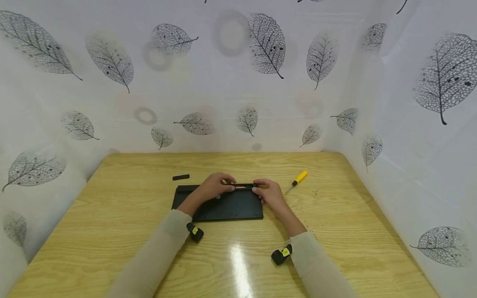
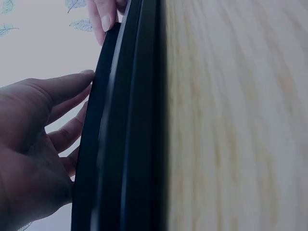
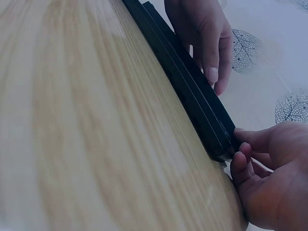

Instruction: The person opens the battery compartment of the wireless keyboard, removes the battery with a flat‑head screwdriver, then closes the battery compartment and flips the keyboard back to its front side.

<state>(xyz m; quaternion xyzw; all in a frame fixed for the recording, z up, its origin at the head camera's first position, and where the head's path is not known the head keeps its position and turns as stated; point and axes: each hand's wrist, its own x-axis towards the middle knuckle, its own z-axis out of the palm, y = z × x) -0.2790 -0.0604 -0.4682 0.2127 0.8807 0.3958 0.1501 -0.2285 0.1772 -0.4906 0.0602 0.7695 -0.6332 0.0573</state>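
A black keyboard (image 1: 231, 210) lies underside up on the table, its raised strip along the far edge. In the head view, an orange-red battery (image 1: 240, 187) shows in an open slot of that strip, between my hands. My left hand (image 1: 215, 186) holds the far edge just left of the battery, thumb on the near side and fingers beyond it. With thumb and fingers my right hand (image 1: 271, 195) pinches the strip's right end. The wrist views show the keyboard (image 3: 190, 89) edge-on; the slot is out of sight there.
A small black cover piece (image 1: 181, 177) lies beyond the keyboard's left end. To the right rests a screwdriver (image 1: 299, 178) with a yellow and black handle. The wooden table (image 1: 112, 215) meets leaf-patterned cloth at its back and sides.
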